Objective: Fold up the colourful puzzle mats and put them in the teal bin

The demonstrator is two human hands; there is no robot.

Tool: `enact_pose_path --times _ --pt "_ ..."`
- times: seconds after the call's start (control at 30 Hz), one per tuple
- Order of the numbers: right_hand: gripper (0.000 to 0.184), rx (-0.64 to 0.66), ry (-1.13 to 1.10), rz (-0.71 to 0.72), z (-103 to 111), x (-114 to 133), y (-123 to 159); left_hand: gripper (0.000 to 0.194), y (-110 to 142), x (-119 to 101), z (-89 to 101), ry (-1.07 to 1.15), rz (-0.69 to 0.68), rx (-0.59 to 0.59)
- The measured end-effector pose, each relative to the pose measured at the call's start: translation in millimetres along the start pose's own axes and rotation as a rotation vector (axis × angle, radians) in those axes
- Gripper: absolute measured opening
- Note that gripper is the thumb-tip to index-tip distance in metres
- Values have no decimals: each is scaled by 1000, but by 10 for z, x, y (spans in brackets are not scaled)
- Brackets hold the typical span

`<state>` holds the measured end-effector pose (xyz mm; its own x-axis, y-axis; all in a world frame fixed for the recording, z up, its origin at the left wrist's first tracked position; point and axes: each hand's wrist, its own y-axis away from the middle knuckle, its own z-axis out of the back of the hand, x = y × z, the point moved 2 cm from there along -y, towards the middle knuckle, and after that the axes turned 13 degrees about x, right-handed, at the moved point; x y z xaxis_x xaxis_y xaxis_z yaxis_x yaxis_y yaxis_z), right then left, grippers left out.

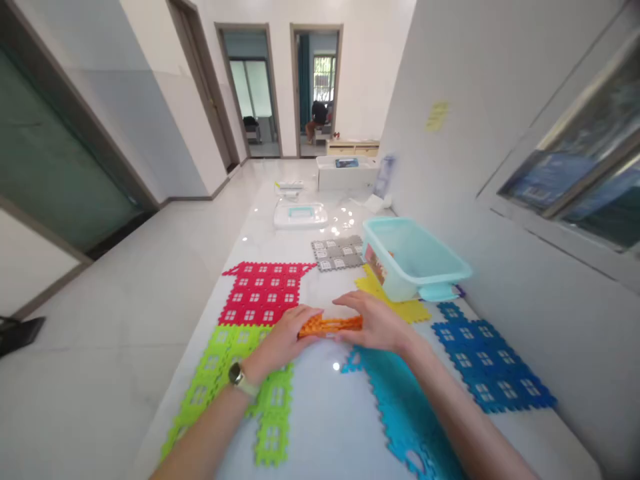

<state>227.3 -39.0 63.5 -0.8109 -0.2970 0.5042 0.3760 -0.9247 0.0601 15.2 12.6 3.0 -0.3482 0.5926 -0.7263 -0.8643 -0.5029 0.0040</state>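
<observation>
Both my hands meet on a stack of orange interlocking tiles (330, 325) at the middle of the white table (320, 413). My left hand (283, 339), with a watch on its wrist, grips the stack's left end. My right hand (376, 323) lies over the stack's right end, fingers curled onto it. Round them lie flat sheets of joined tiles: red (263, 292) beyond the left hand, lime green (225, 380) under the left forearm, yellow (395, 303) beyond the right hand, teal (407, 407) under the right forearm, dark blue (487, 363) at the right.
A light blue plastic tub (415, 257) stands tilted at the right against the wall. A grey tile sheet (339, 253), a white lidded box (300, 215) and a bigger white box (347, 172) lie further back. A person sits in the far doorway (317, 113).
</observation>
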Motion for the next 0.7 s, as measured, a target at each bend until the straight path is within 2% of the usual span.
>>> enact_pose_path --times 0.07,0.2,0.27,0.5,0.7 --pt "65 47 49 -41 -203 -177 -16 46 3 7 -22 -2 2 2" --pt "35 100 165 -51 -371 -197 -15 51 -4 -21 -57 -39 -3 5" --pt "28 128 222 -79 -380 -160 -34 51 -17 -39 -71 -59 2 1" --pt "38 39 309 -227 -426 -131 -47 42 -69 -57 -122 -176 94 -125" --pt "42 6 288 -243 -443 -151 -37 36 -87 -79 -178 -184 144 -202"
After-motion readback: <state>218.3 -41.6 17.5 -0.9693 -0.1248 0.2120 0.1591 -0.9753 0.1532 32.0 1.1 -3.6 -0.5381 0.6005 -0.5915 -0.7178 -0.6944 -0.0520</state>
